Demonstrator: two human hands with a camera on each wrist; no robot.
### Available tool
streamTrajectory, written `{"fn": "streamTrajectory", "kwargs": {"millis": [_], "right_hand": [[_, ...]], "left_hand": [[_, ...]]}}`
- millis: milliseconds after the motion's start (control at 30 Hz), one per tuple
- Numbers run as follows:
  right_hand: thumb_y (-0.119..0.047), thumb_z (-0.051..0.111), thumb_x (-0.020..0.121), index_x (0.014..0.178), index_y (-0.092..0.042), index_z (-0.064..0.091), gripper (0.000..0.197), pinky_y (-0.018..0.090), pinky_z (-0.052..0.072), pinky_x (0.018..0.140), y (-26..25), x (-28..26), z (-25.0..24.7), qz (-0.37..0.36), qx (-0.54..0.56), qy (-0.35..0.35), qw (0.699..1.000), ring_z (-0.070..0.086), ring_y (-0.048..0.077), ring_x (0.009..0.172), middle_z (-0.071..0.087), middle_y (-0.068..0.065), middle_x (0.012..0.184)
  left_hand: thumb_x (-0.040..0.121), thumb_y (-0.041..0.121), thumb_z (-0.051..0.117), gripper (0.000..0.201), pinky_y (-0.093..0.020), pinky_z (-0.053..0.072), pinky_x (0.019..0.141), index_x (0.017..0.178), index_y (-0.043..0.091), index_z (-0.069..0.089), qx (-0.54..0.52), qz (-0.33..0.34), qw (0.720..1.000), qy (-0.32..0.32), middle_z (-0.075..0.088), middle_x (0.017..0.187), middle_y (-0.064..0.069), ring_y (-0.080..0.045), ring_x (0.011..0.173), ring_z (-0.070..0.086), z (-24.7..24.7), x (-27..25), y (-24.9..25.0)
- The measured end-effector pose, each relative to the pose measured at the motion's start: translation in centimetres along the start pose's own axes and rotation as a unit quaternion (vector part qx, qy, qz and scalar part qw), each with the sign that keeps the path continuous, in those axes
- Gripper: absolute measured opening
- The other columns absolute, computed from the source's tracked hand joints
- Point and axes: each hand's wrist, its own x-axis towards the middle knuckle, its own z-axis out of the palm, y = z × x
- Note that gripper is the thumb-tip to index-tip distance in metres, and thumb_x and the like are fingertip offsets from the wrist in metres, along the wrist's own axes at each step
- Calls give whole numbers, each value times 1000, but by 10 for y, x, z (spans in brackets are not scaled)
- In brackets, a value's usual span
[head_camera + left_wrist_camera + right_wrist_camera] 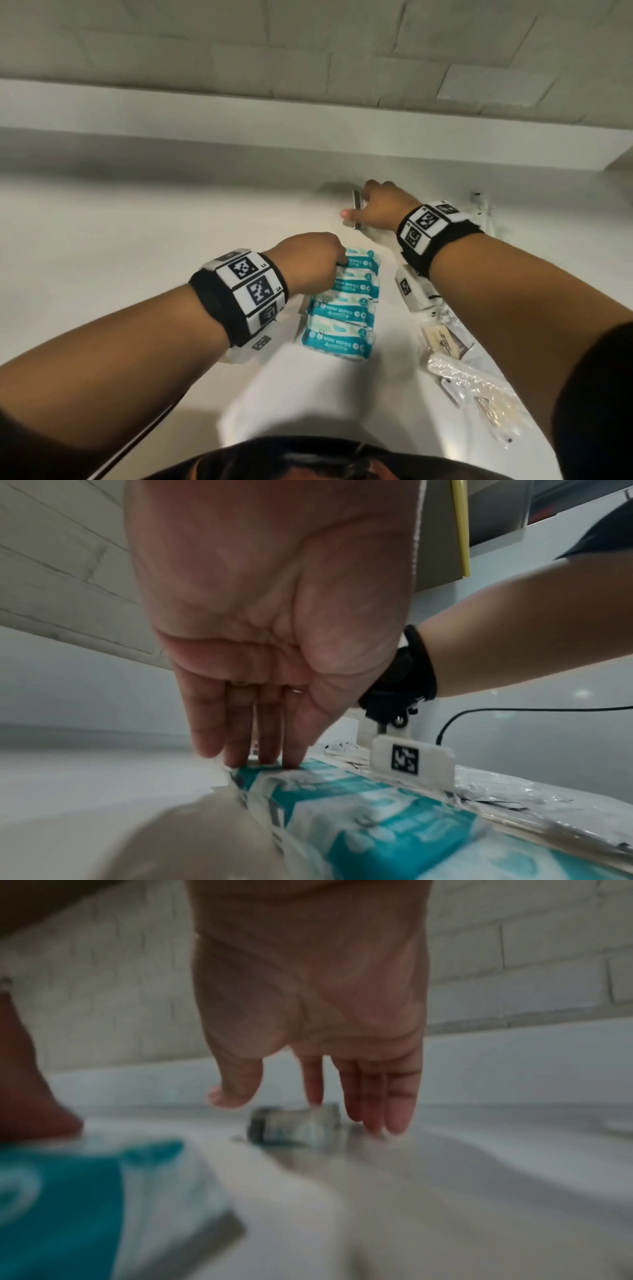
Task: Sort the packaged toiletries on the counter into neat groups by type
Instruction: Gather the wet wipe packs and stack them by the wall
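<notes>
Several teal "Mini Wipes" packs [342, 308] lie in a column on the white counter [137, 257]. My left hand [337, 257] reaches down onto the farthest pack. In the left wrist view its straight fingertips [270, 758] press on that pack's far edge [377, 818]. Farther back lies a small silvery packet [356, 205]. My right hand [368, 205] hovers over the packet with fingers straight and thumb spread. In the blurred right wrist view the fingers [377, 1110] hang beside the packet [294, 1126], with one fingertip at its top. Neither hand grips anything.
A white tagged box [411, 289] sits right of the wipes. Clear-wrapped items [445, 339] and more [479, 390] lie along the right side under my right forearm. Another clear packet [481, 205] lies at the far right. A raised ledge [308, 120] and tiled wall close the back.
</notes>
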Motion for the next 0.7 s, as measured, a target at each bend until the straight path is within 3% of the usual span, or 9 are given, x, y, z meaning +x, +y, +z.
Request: {"fn": "streamTrajectory", "kwargs": {"millis": [67, 167, 233, 300, 367, 433, 500, 600, 700], "right_hand": [[-53, 74, 69, 126, -10, 46, 76, 36, 48, 82, 0, 2, 5, 21, 17, 13, 1000, 56, 32, 106, 54, 14, 121], [-25, 73, 73, 113, -9, 53, 48, 32, 50, 65, 2, 4, -2, 3, 53, -23, 998, 58, 25, 88, 61, 11, 108], [-18, 64, 85, 107, -7, 58, 26, 38, 55, 72, 8, 1, -9, 6, 202, -105, 974, 63, 27, 83, 65, 15, 101], [-15, 54, 94, 106, -3, 62, 19, 40, 57, 77, 15, -4, -14, 24, 290, -158, 944, 67, 31, 81, 68, 22, 101], [-16, 48, 97, 107, -4, 65, 23, 39, 58, 78, 21, -3, -17, 34, 235, -145, 961, 70, 30, 83, 69, 19, 102], [-17, 48, 97, 108, -3, 66, 25, 33, 58, 70, 20, 0, -17, 33, 161, -121, 979, 67, 24, 76, 69, 17, 104], [-13, 46, 97, 110, 0, 63, 26, 31, 53, 62, 17, 1, -16, 38, 178, -103, 978, 61, 22, 69, 67, 20, 110], [-20, 46, 99, 108, -5, 61, 23, 32, 54, 67, 18, 0, -16, 33, 213, -98, 972, 62, 22, 81, 67, 15, 109], [-29, 66, 88, 116, -17, 62, 30, 31, 53, 82, 22, -5, -19, -7, 168, -153, 974, 62, 20, 100, 65, -1, 109]], "left_hand": [[89, 17, 45, 41, -42, 49, 94, 127, 21, 60, 20, 6, 1000, -8, 55, 130, -2, -23, 115, 54, -1, 3, 0], [90, 18, 45, 42, -42, 47, 96, 130, 21, 58, 24, 9, 1000, -15, 53, 134, -1, -22, 119, 52, 0, 5, -4], [91, 18, 45, 41, -41, 46, 98, 130, 21, 58, 16, 11, 1000, -20, 52, 134, -1, -22, 120, 51, 2, 5, -7], [91, 19, 44, 40, -41, 46, 98, 129, 21, 58, 6, 12, 1000, -18, 53, 133, 0, -21, 119, 51, 4, 6, -9], [91, 19, 44, 42, -41, 46, 98, 130, 22, 57, 8, 14, 1000, -22, 53, 133, 0, -20, 120, 51, 4, 7, -8], [90, 18, 44, 42, -41, 47, 97, 130, 21, 57, 10, 14, 1000, -23, 53, 133, 0, -20, 119, 51, 4, 8, -8], [89, 18, 45, 41, -41, 48, 96, 128, 19, 58, 2, 9, 1000, -20, 53, 132, 1, -20, 118, 52, 5, 9, -9], [88, 18, 45, 40, -40, 49, 95, 126, 19, 59, 2, 6, 1000, -19, 54, 131, 1, -20, 116, 53, 6, 9, -10], [88, 19, 45, 41, -40, 49, 94, 126, 18, 59, 6, 4, 1000, -17, 54, 130, 0, -20, 116, 53, 6, 9, -9]]}}
